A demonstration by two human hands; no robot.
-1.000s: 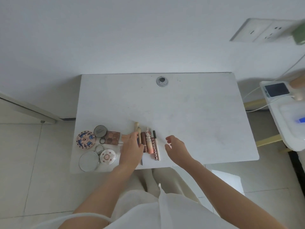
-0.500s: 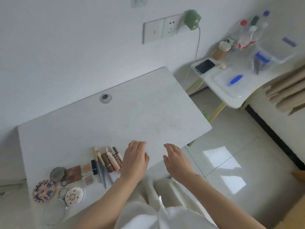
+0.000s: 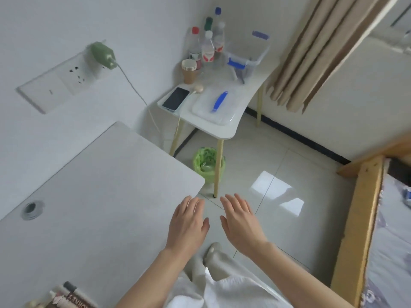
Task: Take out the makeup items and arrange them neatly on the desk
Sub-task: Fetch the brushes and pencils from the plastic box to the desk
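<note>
Head view: left hand [image 3: 188, 226] and right hand [image 3: 241, 221] flat, fingers straight.

Only one piece of lettering shows: dark capitals run along a makeup tube [image 3: 76, 302] lying at the near left edge of the worktop [image 3: 100, 196]. The view cuts them off and they cannot be read as a word. The bottle labels [image 3: 208, 54] are blurred.

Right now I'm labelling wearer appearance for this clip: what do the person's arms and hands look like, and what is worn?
Both forearms are bare, with no sleeves reaching the wrists. The left hand and right hand show no rings, watch, bracelets or gloves. A white garment covers the lap below them.
</note>
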